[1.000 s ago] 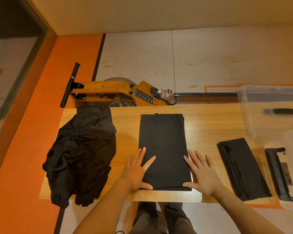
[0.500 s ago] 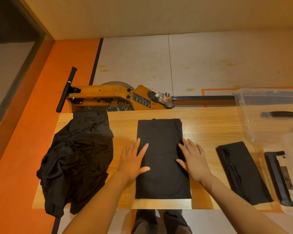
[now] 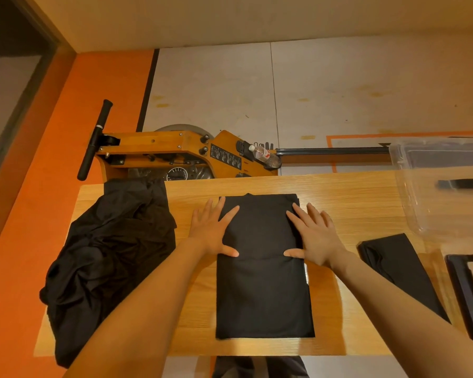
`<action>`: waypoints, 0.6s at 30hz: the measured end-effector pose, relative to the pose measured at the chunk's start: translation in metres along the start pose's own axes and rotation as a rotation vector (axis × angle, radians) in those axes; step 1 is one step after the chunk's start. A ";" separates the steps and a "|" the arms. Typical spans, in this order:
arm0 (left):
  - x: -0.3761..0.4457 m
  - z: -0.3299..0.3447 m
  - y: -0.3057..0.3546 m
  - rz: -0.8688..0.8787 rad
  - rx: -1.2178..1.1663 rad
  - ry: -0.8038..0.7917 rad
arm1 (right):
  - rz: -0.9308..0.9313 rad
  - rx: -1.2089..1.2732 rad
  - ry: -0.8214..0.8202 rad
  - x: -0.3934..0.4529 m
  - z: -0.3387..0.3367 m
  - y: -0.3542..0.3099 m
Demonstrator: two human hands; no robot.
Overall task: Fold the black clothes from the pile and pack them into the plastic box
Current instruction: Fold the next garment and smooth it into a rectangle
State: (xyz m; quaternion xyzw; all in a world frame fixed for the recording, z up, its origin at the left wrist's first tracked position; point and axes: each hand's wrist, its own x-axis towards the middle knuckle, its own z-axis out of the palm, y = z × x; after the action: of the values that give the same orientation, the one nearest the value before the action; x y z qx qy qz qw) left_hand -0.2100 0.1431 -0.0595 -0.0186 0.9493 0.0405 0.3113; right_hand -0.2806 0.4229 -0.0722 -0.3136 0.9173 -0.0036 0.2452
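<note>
A black garment [image 3: 262, 290], folded into a long rectangle, lies flat in the middle of the wooden table [image 3: 352, 203]. My left hand [image 3: 213, 230] presses flat on its upper left edge, fingers spread. On the upper right edge my right hand [image 3: 316, 236] lies flat the same way. A pile of loose black clothes [image 3: 107, 257] covers the table's left end and hangs over its edge. A second folded black garment [image 3: 399, 271] lies to the right. The clear plastic box [image 3: 432, 192] stands at the far right.
A black-trimmed box lid [image 3: 470, 293] lies at the right edge in front of the box. Behind the table stands a wooden rowing machine [image 3: 175, 154] with a black handle and a water bottle [image 3: 264, 153]. Orange floor runs along the left.
Both hands have slid along the folded garment from its near end to its far half, staying flat. The camera has tilted so the table sits lower in view.
</note>
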 end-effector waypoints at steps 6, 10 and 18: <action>0.001 -0.002 -0.003 0.037 -0.065 0.047 | 0.009 0.080 0.046 -0.001 -0.002 0.002; 0.003 -0.013 -0.002 -0.083 -0.326 0.304 | 0.164 0.363 0.300 0.004 -0.012 -0.005; 0.022 -0.025 -0.005 -0.200 -0.532 0.419 | 0.382 0.752 0.398 0.034 -0.029 -0.014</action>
State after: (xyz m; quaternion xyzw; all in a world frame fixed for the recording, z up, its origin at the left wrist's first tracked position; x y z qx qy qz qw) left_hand -0.2426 0.1361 -0.0526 -0.1996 0.9423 0.2509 0.0963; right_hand -0.3083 0.3878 -0.0599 -0.0215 0.9229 -0.3508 0.1571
